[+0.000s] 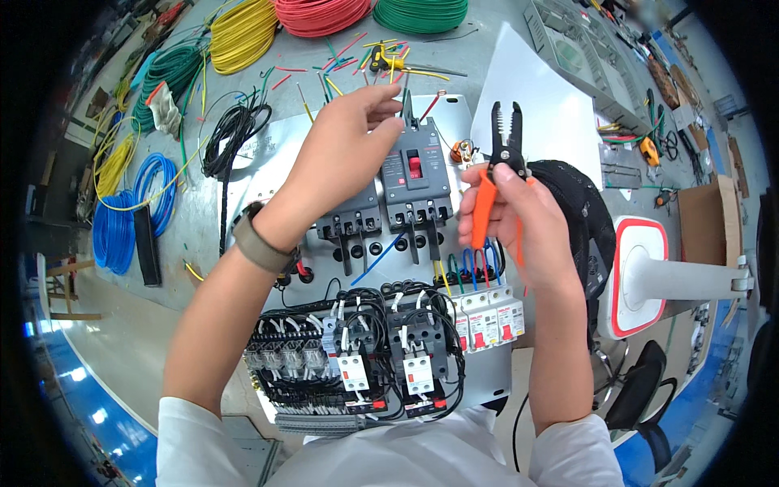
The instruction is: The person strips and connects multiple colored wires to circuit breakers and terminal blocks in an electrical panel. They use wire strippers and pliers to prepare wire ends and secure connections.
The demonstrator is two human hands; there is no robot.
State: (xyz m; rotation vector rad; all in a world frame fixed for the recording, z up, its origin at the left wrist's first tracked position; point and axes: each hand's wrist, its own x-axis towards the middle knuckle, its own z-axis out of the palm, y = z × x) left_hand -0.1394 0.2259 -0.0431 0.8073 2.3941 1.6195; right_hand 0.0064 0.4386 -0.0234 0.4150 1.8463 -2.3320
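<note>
My left hand (pixel 349 140) reaches over the top of two grey moulded-case circuit breakers. Its fingers are bent, with a gap between thumb and forefinger, and the fingertips are beside a dark upright divider (pixel 407 105) on the right breaker (pixel 415 166). I see nothing held in them. This hand partly covers the left breaker (pixel 355 213). Closed around orange handles, my right hand (pixel 519 213) holds wire strippers (pixel 506 146) upright, their black jaws spread and pointing away from me. A loose blue wire (pixel 378 260) slants below the breakers.
Nearer me, the metal mounting plate (pixel 324 268) carries small breakers (pixel 487 319), contactors (pixel 418 337) and bundled black wiring. Beyond lie wire offcuts, yellow-handled pliers (pixel 380 58) and yellow (pixel 243 36), red (pixel 323 12) and green (pixel 420 12) wire coils. A white stand (pixel 641 276) is at right.
</note>
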